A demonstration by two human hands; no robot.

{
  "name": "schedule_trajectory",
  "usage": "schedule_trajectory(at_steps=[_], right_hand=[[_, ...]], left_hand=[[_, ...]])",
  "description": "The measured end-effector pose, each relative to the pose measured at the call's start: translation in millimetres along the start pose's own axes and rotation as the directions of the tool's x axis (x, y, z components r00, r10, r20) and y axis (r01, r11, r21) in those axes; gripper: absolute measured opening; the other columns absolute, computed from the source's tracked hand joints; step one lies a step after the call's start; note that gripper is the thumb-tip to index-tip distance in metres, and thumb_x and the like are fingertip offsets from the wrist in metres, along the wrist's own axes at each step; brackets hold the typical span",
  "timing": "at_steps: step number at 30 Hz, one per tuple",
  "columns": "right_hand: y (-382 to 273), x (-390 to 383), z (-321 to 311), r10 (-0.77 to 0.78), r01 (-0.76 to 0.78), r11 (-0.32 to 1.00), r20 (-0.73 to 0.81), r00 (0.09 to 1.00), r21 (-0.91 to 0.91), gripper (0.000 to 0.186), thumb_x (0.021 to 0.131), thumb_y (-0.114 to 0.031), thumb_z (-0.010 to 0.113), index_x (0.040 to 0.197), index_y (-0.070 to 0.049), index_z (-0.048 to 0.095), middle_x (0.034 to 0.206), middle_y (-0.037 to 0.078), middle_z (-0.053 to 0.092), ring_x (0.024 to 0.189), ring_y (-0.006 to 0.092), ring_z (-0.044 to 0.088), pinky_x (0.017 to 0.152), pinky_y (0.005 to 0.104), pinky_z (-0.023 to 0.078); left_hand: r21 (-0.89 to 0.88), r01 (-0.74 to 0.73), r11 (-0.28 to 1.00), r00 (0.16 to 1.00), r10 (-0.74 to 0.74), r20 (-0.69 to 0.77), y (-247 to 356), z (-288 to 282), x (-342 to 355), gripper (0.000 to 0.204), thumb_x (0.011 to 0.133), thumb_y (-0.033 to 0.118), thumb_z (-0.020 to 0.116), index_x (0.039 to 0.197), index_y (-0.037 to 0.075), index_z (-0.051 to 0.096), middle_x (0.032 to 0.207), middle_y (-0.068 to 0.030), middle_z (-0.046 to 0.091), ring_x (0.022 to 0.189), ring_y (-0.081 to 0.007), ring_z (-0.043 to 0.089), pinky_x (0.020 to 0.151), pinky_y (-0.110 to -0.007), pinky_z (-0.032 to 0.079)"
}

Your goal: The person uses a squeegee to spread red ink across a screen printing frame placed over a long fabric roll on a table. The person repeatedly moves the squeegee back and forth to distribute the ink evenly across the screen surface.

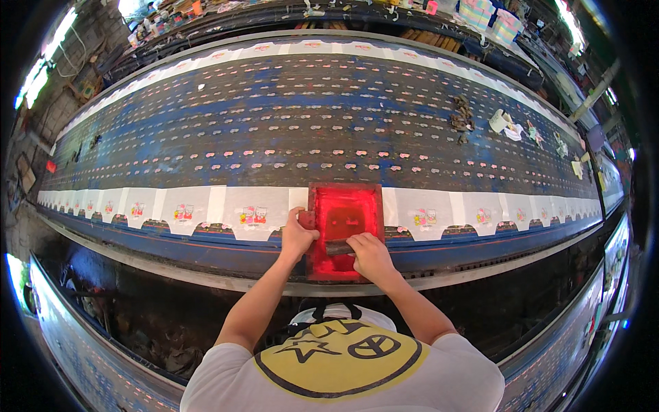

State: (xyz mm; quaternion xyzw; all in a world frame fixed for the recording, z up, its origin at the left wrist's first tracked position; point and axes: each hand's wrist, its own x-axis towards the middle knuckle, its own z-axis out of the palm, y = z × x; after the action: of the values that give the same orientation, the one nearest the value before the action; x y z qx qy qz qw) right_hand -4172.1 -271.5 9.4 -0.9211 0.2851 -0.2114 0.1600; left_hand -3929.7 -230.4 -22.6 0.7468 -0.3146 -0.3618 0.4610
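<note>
A red printing screen (343,199) in a wooden frame lies over the row of white fabric pieces (268,206) along the table's near edge. My left hand (298,232) is closed on the block-like grip at the frame's left side. My right hand (368,254) is closed on a dark squeegee (338,246) lying crosswise in the lower half of the red screen. On either side, the white pieces carry small printed cartoon figures in pink and yellow. Whatever lies directly beneath the screen is hidden.
The long dark table (233,123) bears rows of small prints and another white row along its far edge. A white container (499,121) and rags sit at right. Cluttered shelving (316,14) runs behind; other long tables (576,343) flank me at lower left and right.
</note>
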Motion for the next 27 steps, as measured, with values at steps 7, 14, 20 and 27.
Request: schedule_trajectory(at_steps=[7, 14, 20, 27], right_hand=[[29, -16, -40, 0.027, -0.028, 1.0, -0.042, 0.999, -0.011, 0.042, 0.071, 0.002, 0.071, 0.113, -0.001, 0.071, 0.116, 0.014, 0.073, 0.113, 0.0337, 0.066, 0.103, 0.0435, 0.054], [123, -72, -119, 0.071, -0.072, 0.996, -0.007, 0.997, -0.05, 0.043, 0.071, 0.003, 0.07, 0.113, 0.0, 0.071, 0.117, 0.014, 0.073, 0.115, 0.0347, 0.065, 0.104, 0.0438, 0.054], [183, -113, -146, 0.081, -0.081, 0.996, 0.028, 0.996, -0.023, 0.04, 0.073, 0.004, 0.071, 0.113, 0.0, 0.07, 0.116, 0.015, 0.072, 0.113, 0.0354, 0.065, 0.103, 0.0444, 0.054], [205, -128, -143, 0.031, -0.033, 0.999, 0.085, 0.996, 0.013, 0.041, 0.074, -0.002, 0.072, 0.115, 0.0, 0.068, 0.118, 0.017, 0.071, 0.115, 0.0358, 0.065, 0.105, 0.0456, 0.053]], left_hand=[[-0.067, 0.015, 0.998, 1.0, -0.015, -0.003, 30, 38, -11, 0.087, 0.062, -0.006, 0.082, 0.143, 0.004, 0.051, 0.099, -0.0119, 0.073, 0.084, -0.0225, 0.072, 0.073, -0.036, 0.06], [-0.191, -0.007, 0.981, 0.999, 0.013, 0.034, 68, 172, -33, 0.087, 0.061, -0.005, 0.082, 0.143, 0.004, 0.051, 0.096, -0.0109, 0.073, 0.078, -0.0207, 0.07, 0.066, -0.035, 0.058], [-0.179, -0.014, 0.984, 1.0, 0.016, 0.009, 67, 250, -47, 0.083, 0.064, -0.007, 0.08, 0.142, 0.002, 0.052, 0.089, -0.0095, 0.072, 0.071, -0.0185, 0.068, 0.062, -0.035, 0.056], [-0.172, 0.072, 0.983, 0.997, -0.066, 0.041, 81, 260, -59, 0.084, 0.065, -0.01, 0.079, 0.143, 0.002, 0.05, 0.083, -0.0072, 0.07, 0.07, -0.0176, 0.067, 0.062, -0.035, 0.056]])
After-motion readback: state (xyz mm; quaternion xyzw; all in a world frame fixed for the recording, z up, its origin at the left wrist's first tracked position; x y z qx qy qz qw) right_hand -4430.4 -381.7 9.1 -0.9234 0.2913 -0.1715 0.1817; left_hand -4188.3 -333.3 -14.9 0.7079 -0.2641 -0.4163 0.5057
